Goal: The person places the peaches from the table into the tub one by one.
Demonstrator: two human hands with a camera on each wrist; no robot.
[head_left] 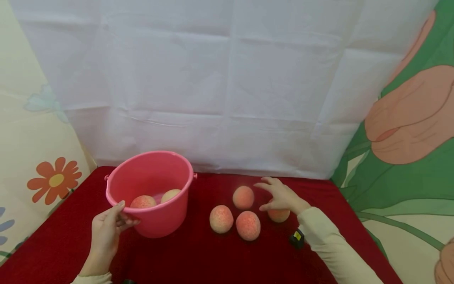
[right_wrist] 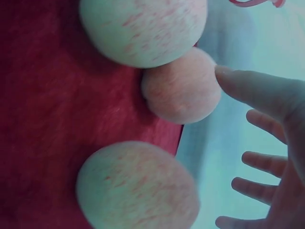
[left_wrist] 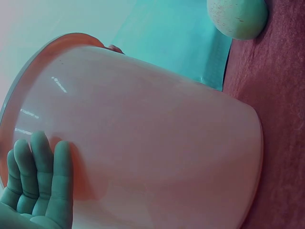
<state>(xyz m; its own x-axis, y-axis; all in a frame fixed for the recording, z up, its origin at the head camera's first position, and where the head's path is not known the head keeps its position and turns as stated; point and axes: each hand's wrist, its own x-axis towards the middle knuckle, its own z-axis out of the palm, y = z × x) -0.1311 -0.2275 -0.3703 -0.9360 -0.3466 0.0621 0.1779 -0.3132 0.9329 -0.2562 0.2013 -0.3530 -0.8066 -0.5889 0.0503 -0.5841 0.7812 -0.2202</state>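
Six peaches share a dark-red cloth (head_left: 198, 260) and a pink plastic bucket (head_left: 166, 221), two inside the bucket and four on the cloth to its right. The bucket stands at the left of the table, its mouth facing up and its long axis running from base to rim; whether it leans slightly is hard to tell. Its two side lugs point left and right. A person's left hand (head_left: 105, 232) pinches the near-left rim, thumb on top and fingers against the outer wall. The right hand (head_left: 281, 196) is spread wide, holding nothing, its fingertips pointing left toward the farthest peach (head_left: 243, 197) and its palm partly covering the rightmost peach (head_left: 278, 215); contact with either cannot be confirmed. Two more, the left peach (head_left: 221, 219) and the nearest peach (head_left: 248, 225), sit close by. All are round, showing no clear long axis except the nearest, slightly elongated front to back. Behind the table hangs a creased white sheet (head_left: 227, 79), flanked by a cream panel with an orange flower (head_left: 54, 180) and a green panel with large pink petals (head_left: 411, 114).
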